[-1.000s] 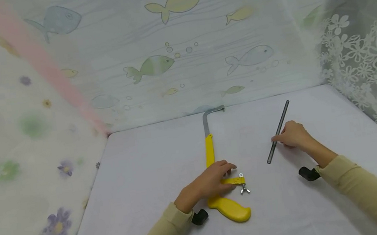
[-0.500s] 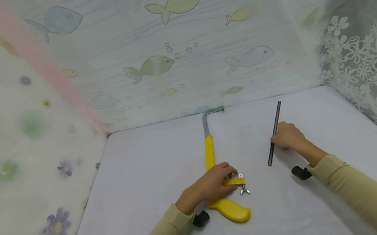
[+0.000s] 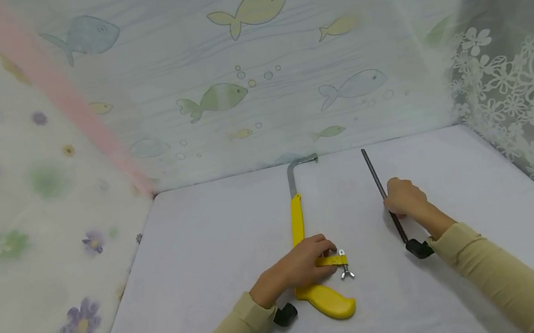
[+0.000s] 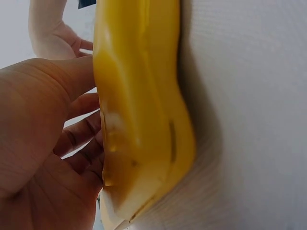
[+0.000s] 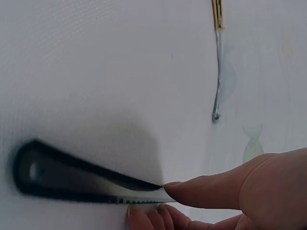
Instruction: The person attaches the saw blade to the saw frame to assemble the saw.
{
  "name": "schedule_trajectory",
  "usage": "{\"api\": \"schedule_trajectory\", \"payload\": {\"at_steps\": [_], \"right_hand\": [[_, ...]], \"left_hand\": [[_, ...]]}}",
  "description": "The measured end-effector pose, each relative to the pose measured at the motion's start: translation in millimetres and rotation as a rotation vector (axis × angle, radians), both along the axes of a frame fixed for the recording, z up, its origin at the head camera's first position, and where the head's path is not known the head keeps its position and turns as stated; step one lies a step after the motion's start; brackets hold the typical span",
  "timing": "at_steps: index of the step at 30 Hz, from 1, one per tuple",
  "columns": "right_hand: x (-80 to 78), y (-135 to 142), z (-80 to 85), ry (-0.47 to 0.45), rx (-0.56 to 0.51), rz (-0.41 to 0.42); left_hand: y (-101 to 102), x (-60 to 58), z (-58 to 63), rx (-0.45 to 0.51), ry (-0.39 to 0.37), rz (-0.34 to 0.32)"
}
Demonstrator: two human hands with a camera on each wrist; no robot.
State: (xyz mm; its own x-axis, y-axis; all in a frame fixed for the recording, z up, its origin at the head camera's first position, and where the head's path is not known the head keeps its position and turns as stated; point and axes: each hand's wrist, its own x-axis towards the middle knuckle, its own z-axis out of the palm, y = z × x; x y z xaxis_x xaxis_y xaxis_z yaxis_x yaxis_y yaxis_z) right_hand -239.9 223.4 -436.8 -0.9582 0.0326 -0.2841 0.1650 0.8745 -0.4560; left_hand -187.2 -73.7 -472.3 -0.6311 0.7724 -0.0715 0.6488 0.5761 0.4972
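In the head view, the left hand (image 3: 304, 264) lies over the middle of a yellow hacksaw frame (image 3: 297, 221), fingers bent on the far side of its short crosspiece (image 3: 330, 261) and thumb on the near side, gripping loosely. A silver wing nut (image 3: 347, 274) hangs at the crosspiece's tip, and the yellow handle (image 3: 331, 301) extends toward the person. The frame rests on a white cloth (image 3: 209, 262), its metal hook pointing away. To the right, well apart from it, the right hand (image 3: 404, 197) pinches a thin dark blade (image 3: 374, 174) near the middle; the blade slants, its far end leaning left.

In the left wrist view, a large yellow part of the frame fills the centre. The left thumb meets its edge while the other fingers curve behind, their tips hidden.

In the right wrist view, thumb and bent fingers close on the blade from opposite sides. Its teeth show along the lower edge, with a round spot near the dark end.
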Motion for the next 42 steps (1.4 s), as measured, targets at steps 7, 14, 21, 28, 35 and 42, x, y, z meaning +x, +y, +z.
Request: {"api": "schedule_trajectory", "payload": {"at_steps": [7, 14, 21, 28, 35, 42], "right_hand": [[-0.4, -1, -1.3, 0.049, 0.033, 0.017], [-1.7, 1, -0.6, 0.072, 0.034, 0.026], [0.4, 15, -3.0, 0.085, -0.129, 0.087], [0.1, 26, -1.2, -0.051, -0.452, 0.089], [4.5, 25, 5.4, -0.114, -0.606, 0.120], [11.5, 14, 5.8, -0.141, -0.745, 0.127]], "left_hand": [[1, 1.9, 0.7, -0.011, 0.002, 0.017], [3, 4.5, 2.9, -0.014, -0.008, 0.031], [3, 7.5, 3.8, 0.002, -0.023, 0.007], [3, 4.8, 4.5, 0.013, -0.048, 0.015], [2, 1.2, 1.3, 0.069, -0.094, 0.024], [2, 2.8, -3.4, 0.095, -0.149, 0.036]]}}
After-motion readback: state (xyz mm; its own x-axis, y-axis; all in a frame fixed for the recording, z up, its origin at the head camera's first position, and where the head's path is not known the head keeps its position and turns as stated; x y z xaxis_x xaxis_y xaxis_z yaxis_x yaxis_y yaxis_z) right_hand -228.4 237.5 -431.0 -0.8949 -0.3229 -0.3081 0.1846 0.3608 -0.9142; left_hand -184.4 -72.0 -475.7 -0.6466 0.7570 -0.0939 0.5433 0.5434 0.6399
